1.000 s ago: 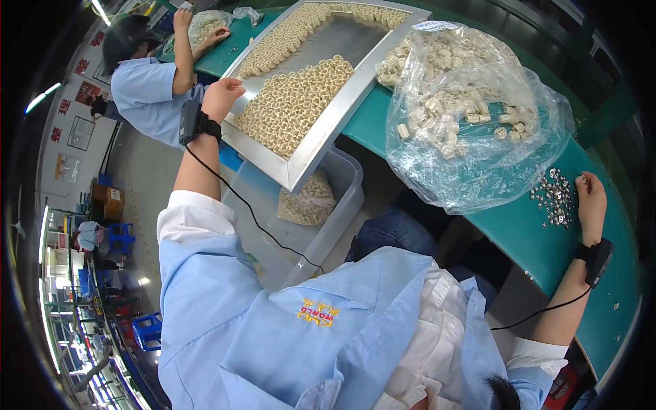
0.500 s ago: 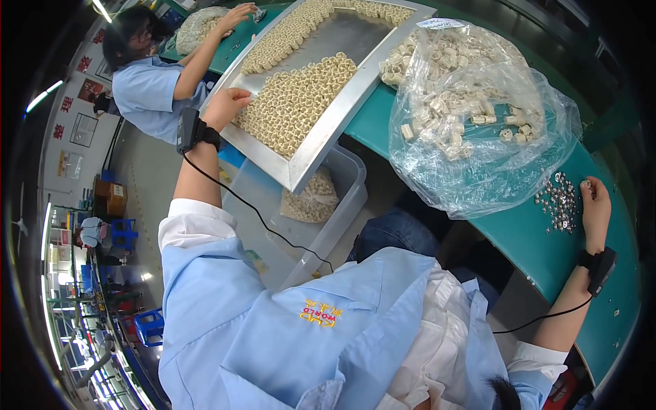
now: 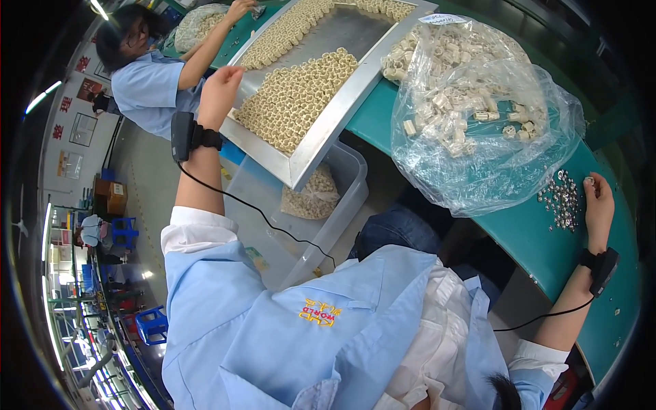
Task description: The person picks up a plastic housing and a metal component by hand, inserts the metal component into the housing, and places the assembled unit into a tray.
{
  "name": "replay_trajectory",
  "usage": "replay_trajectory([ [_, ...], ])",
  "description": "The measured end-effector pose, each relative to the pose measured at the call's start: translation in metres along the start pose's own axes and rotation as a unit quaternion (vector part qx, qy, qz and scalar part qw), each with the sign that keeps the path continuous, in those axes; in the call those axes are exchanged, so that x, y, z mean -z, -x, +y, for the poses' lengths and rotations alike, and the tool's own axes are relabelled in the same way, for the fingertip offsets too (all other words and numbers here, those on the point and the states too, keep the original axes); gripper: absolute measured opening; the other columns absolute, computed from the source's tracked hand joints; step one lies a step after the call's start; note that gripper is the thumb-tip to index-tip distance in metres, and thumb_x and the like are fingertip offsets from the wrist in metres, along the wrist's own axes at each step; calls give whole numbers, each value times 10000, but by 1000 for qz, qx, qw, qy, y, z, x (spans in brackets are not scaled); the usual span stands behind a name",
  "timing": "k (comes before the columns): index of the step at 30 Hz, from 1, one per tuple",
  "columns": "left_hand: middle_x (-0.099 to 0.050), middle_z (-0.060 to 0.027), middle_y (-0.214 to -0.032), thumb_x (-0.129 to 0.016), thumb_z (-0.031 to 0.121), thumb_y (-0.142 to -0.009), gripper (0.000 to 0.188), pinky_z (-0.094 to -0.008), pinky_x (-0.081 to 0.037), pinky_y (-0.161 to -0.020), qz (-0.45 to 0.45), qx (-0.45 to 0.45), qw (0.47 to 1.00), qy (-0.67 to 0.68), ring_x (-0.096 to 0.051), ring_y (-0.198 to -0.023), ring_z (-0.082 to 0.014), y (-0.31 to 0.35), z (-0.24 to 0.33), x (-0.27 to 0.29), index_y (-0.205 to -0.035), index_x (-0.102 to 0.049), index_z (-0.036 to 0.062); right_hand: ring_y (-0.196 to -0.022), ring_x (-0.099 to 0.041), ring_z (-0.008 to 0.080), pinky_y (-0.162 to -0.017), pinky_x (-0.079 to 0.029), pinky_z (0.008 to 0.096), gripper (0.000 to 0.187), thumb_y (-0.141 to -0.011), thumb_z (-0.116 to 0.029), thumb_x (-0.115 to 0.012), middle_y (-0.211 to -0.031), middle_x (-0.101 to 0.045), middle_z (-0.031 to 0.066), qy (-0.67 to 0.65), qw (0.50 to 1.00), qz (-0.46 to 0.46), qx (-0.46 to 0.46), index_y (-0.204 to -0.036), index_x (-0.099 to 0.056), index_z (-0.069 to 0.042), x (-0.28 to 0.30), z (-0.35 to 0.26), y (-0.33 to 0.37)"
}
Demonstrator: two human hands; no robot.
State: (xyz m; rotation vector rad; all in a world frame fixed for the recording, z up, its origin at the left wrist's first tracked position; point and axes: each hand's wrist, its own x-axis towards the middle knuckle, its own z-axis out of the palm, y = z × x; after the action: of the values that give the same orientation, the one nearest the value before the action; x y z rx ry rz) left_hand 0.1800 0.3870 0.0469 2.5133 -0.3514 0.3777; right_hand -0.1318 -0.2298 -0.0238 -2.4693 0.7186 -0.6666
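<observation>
"Beside the tray [image 3: 292, 172], where did the head view have your left hand [image 3: 219, 92]?"

"At its left rim, thumb and fingers curled together, tips close to meeting. I couldn't tell whether you held anything, nor whether you touched the metal."

"And the pieces [image 3: 297, 102]?"

"They lay in the tray, small and cream: one packed patch toward your near corner, another band along the left and far rims, bare metal between."

"Your right hand [image 3: 599, 208]?"

"Over the green table [image 3: 526, 242], just right of the heap of shiny studs [image 3: 564, 201]. Its thumb and fingers were bent, tips barely apart. Something small showed there, but I couldn't tell whether you gripped it."

"What sat between your hands?"

"Between tray and studs, a clear bag [image 3: 482, 116] of pale parts slumped on the table. Below the tray's near corner stood a see-through bin [image 3: 359, 171] with a smaller bag [image 3: 311, 198] in it."

"Anyone near you?"

"A co-worker [image 3: 147, 85], beyond your left hand, with an arm stretched toward the table's far end."
</observation>
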Motion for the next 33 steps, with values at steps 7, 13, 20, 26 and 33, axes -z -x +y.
replay_trajectory([
  [7,-596,-64,-804,-562,130,-822,144,-257,-453,-631,-79,-311,926,198,-570,-736,-139,51,160,-46,-919,-607,33,-750,-517,111,-677,-416,228,230,-843,-133,-548,-852,-567,66,49,999,-3,21,-1031,-550,0,8,-47,16],
  [13,-556,-75,-939,-520,192,-867,262,-262,-436,-725,-345,-275,813,380,-560,-837,-162,125,241,-86,-1073,-512,30,-704,-504,112,-635,-408,220,182,-771,-23,-575,-802,-533,57,-29,982,-83,165,-952,-568,-6,29,-157,64],
  [20,-517,-77,-1079,-455,258,-907,357,-255,-419,-831,-570,191,405,689,-532,-968,-156,169,260,-114,-1176,-427,26,-697,-536,218,-599,-434,278,241,-688,13,-608,-803,-531,98,-64,931,-211,291,-925,-571,-16,16,-226,107],
  [26,-549,-34,-1020,-479,241,-899,295,-211,-446,-778,-551,148,452,686,-536,-924,-89,182,249,-128,-1108,-499,34,-710,-542,264,-596,-446,307,310,-689,24,-597,-805,-535,112,-54,930,-227,285,-991,-563,-36,-4,-224,111],
  [33,-590,-30,-943,-520,175,-876,242,-204,-452,-744,-539,129,503,663,-558,-846,-80,184,249,-127,-1056,-534,14,-693,-545,261,-587,-451,314,463,-678,12,-608,-802,-539,93,-62,945,-184,262,-1117,-511,-96,-12,-228,123],
])
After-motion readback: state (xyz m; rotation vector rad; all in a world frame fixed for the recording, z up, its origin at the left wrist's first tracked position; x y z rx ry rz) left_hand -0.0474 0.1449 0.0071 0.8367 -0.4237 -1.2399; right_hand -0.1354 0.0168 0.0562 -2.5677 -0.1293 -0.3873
